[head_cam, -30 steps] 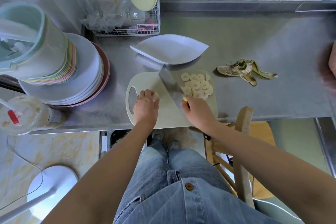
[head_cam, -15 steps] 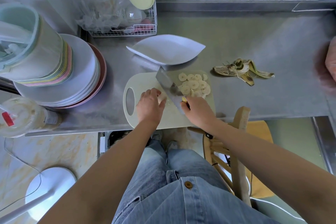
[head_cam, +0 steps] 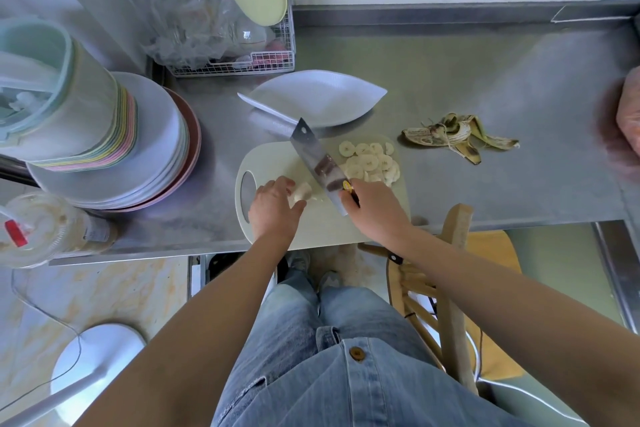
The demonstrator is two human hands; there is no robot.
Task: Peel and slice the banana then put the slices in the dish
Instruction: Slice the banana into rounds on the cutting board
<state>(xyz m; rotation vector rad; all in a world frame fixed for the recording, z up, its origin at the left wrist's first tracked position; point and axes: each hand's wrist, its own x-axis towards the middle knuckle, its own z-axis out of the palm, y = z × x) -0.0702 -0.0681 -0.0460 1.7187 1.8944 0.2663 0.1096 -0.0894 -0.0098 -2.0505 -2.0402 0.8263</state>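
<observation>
At the counter's (head_cam: 485, 80) front edge, the left hand (head_cam: 273, 208) pinches the banana stub (head_cam: 302, 191) mid-board. The right hand (head_cam: 375, 210) grips the cleaver (head_cam: 313, 158), its blade tilted just beside the stub. Slices (head_cam: 370, 163) pile at the cutting board's (head_cam: 311, 229) far right corner, with the dish (head_cam: 318, 102) just behind.

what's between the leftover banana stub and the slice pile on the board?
The steel cleaver, gripped by the right hand, lies between the pale banana stub and the pile of round slices on the white cutting board. Head view.

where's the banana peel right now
In the head view, the banana peel lies on the steel counter, right of the cutting board and banana slices.
</observation>
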